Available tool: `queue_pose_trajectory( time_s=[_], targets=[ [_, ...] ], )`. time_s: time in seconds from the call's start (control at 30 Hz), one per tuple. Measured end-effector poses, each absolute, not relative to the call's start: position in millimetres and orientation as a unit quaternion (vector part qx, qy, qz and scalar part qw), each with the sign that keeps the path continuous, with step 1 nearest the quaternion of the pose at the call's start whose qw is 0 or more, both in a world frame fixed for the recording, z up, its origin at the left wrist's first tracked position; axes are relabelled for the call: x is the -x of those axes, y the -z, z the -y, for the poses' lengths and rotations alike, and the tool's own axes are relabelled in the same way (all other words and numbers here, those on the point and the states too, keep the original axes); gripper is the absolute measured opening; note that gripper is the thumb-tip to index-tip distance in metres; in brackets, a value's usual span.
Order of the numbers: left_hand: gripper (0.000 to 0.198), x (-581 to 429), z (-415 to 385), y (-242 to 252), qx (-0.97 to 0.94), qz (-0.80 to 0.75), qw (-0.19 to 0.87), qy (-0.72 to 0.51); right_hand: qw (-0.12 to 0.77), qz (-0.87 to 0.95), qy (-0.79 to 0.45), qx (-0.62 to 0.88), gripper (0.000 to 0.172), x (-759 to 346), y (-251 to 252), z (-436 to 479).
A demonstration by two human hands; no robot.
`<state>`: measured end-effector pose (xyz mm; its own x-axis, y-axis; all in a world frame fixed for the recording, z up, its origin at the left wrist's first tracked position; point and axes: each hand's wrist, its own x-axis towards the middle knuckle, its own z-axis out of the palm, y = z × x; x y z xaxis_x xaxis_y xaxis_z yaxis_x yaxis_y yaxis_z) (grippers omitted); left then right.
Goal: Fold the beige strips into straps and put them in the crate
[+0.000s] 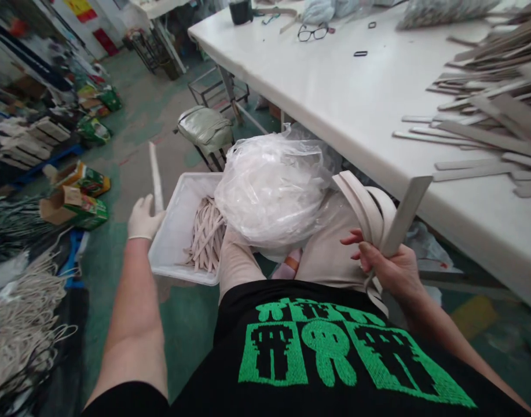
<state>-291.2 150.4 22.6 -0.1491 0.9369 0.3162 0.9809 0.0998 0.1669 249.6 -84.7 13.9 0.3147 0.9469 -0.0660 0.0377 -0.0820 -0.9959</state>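
Observation:
My left hand (144,219), in a pale glove, grips one light strap (154,174) that points up past the rim of a white plastic bin (169,246). Inside the bin lies a heap of thin beige strips (208,234). On the other side, my bare right hand (389,267) is closed around several beige straps (361,200); some curve over in loops and one flat end (408,214) sticks up beside the table edge. A clear plastic bag with white contents (274,185) rests between the bin and my right knee.
A long white table (308,75) runs along the right, bearing a pile of grey-beige straps (500,116), glasses (312,33), small black buckles (360,54) and a black cup (241,11). A padded stool (205,126) stands ahead. Open cartons (74,207) and bundled cords (26,324) lie on the left.

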Motion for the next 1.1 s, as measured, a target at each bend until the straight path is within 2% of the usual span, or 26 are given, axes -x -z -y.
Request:
queue_pose_trajectory(
  time_s=[0.07,0.13,0.27,0.37,0.47,0.57,0.7,0.9,1.1],
  targets=[
    [0.056,254.7,-150.2,7.3,0.665,0.728,-0.014,0.166,0.536,0.401,-0.427,0.608,0.033,-253.6,-10.0,86.6],
    [0.048,207.7,-142.7,28.1,0.687,0.685,-0.058,0.234,0.529,0.398,-0.439,0.607,0.038,-254.6,-5.8,87.3],
    [0.039,98.7,-109.7,37.9,0.737,0.552,-0.156,0.357,0.508,0.403,-0.469,0.599,0.048,-249.3,0.8,86.9],
    [0.043,21.5,-71.9,25.8,0.727,0.458,-0.35,0.373,0.468,0.428,-0.497,0.593,0.051,-244.0,5.1,87.0],
    [0.05,-35.6,-37.6,13.9,0.616,0.374,-0.599,0.348,0.423,0.464,-0.518,0.581,0.054,-242.2,9.6,89.4],
    [0.047,-65.5,-19.2,8.1,0.491,0.343,-0.727,0.334,0.374,0.496,-0.523,0.584,0.054,-246.4,14.7,94.5],
    [0.039,-76.2,-8.0,5.8,0.459,0.353,-0.757,0.304,0.341,0.505,-0.493,0.62,0.056,-257.1,23.9,103.5],
    [0.042,-84.7,-1.6,14.3,0.484,0.365,-0.743,0.286,0.35,0.491,-0.501,0.62,0.058,-262.7,27.8,106.7],
    [0.038,-88.5,-30.8,22.6,0.406,0.397,-0.761,0.315,0.453,0.323,-0.595,0.579,0.049,-270.6,24.4,76.6]
  ],
)
